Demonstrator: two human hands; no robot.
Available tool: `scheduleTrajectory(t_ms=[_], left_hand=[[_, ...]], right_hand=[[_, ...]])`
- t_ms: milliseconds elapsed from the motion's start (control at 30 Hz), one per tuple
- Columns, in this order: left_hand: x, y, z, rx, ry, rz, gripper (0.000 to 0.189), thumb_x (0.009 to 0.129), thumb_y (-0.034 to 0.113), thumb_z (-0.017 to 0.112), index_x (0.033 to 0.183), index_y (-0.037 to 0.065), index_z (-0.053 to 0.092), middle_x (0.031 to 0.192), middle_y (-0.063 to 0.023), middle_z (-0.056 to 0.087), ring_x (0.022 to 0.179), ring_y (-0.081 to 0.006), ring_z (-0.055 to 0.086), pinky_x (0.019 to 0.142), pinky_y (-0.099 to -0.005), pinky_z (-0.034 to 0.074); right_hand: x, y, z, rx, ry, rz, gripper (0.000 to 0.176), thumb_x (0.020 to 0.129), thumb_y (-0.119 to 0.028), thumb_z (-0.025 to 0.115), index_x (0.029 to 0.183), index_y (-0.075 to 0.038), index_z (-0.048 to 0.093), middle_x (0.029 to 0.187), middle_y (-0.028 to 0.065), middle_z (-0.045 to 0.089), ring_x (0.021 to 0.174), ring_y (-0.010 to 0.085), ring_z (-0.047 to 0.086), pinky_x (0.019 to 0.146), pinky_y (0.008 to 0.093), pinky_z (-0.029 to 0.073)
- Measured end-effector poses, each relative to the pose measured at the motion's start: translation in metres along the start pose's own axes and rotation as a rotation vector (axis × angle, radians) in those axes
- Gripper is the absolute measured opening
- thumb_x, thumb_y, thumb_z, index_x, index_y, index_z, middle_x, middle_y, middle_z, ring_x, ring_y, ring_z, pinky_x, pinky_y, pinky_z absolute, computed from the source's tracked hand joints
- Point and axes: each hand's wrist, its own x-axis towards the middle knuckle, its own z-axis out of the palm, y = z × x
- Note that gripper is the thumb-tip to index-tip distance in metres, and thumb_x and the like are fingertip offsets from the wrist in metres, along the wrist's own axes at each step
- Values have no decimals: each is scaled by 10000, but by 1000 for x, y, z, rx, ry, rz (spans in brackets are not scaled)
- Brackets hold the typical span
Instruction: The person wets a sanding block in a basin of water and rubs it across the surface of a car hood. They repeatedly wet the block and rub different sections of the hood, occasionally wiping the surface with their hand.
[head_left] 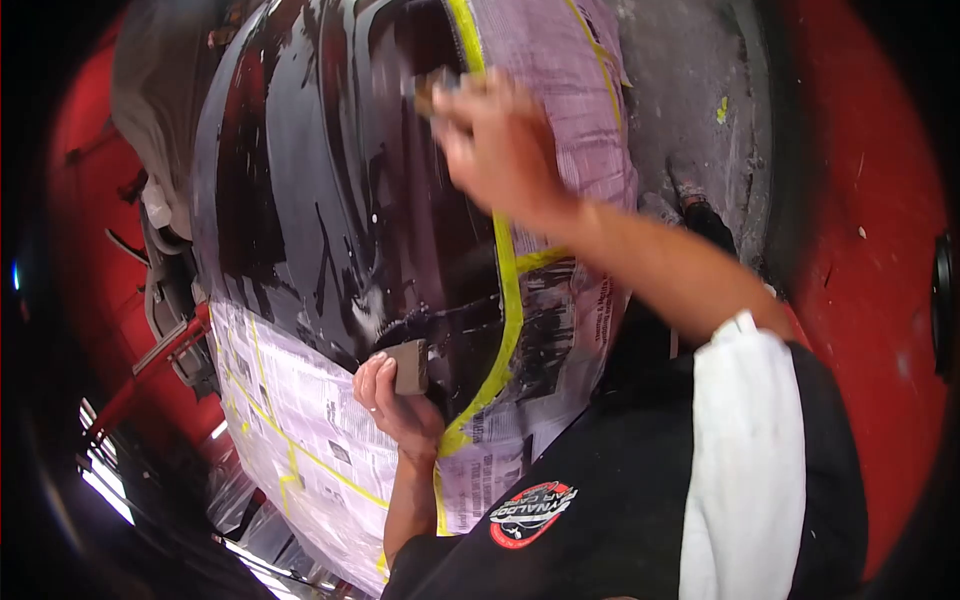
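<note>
My left hand (pixel 395 400) is closed around a flat grey-brown block (pixel 410 368), perhaps a sanding block, at the lower edge of a dark car panel (pixel 300 150). Higher up, my right hand (pixel 495 145) is blurred by motion over the same panel, near its taped side. Its fingers are closed on a small brownish piece (pixel 432 95) whose kind I cannot make out. The panel looks wet, with grey patches and streaks. Yellow masking tape (pixel 510 290) borders it, and printed masking paper (pixel 560 120) covers the surfaces around it.
A white cloth (pixel 745 460) hangs by my right shoulder over a black shirt. To the right lie a stained grey floor (pixel 690 100) and a red floor area (pixel 860 200). Beyond the car at the left are a grey cover (pixel 155 90) and car parts (pixel 170 300).
</note>
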Motion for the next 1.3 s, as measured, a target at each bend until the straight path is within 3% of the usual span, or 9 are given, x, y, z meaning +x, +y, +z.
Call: scheduleTrajectory(t_ms=[233,333,433,500,667,833,933,1033,1300], left_hand=[[-4,-4,4,-1,8,-9,307,979,39,533,1280,-18,548,1230,-196,604,1156,-389,568,1030,-518,447],[1,1,-5,27,5,44,311,910,-18,571,1212,24,632,1240,-151,597,1148,-355,569,1001,-494,459],[34,20,-22,160,-328,389,367,876,121,634,1222,198,729,1213,-76,590,1114,-276,575,979,-469,455],[65,40,-19,206,-421,448,436,808,137,664,1236,190,722,1203,-73,577,1117,-279,571,984,-465,447],[138,40,24,294,-488,495,590,717,35,671,1283,200,708,1195,-84,539,1102,-291,573,955,-460,446],[290,6,104,378,-288,673,506,775,9,630,1238,193,722,1160,-109,598,1050,-299,587,927,-436,465],[381,-28,143,309,-270,739,476,851,-32,617,1275,162,715,1070,-175,674,985,-322,643,909,-432,491],[382,4,150,239,-238,588,307,908,12,621,1195,55,720,1099,-194,668,1053,-394,597,946,-453,475],[379,-8,146,183,-343,599,312,913,-1,621,1208,45,710,1066,-195,672,1039,-392,603,919,-448,482]], right_hand=[[-87,-32,-31,83,-110,8,366,752,-43,803,1112,-103,773,1085,166,671,1073,352,639,958,456,507],[16,-2,4,-22,-40,49,337,819,-156,777,1151,-95,767,1142,154,681,1135,338,628,957,458,505],[44,9,3,-46,-25,-30,320,859,-199,740,1156,-84,763,1114,159,690,1071,349,655,942,462,513],[43,19,-13,123,-120,211,319,853,-183,743,1151,-71,763,1099,173,702,1028,352,683,942,442,522],[-18,94,-108,15,154,343,369,886,-232,776,1189,-26,738,1124,135,729,1019,215,691,896,335,530],[-64,163,-189,-38,178,777,438,886,-311,796,1246,-68,732,882,23,731,743,83,626,705,255,516],[-95,192,-215,52,289,848,416,905,-244,788,1278,-74,715,936,44,737,767,83,649,706,240,517],[-129,221,-224,165,319,893,398,921,-198,775,1279,-41,700,997,65,737,806,94,668,714,239,525],[-149,232,-212,266,203,1079,399,922,-204,771,1277,-37,698,1011,44,712,838,90,646,734,232,514]])
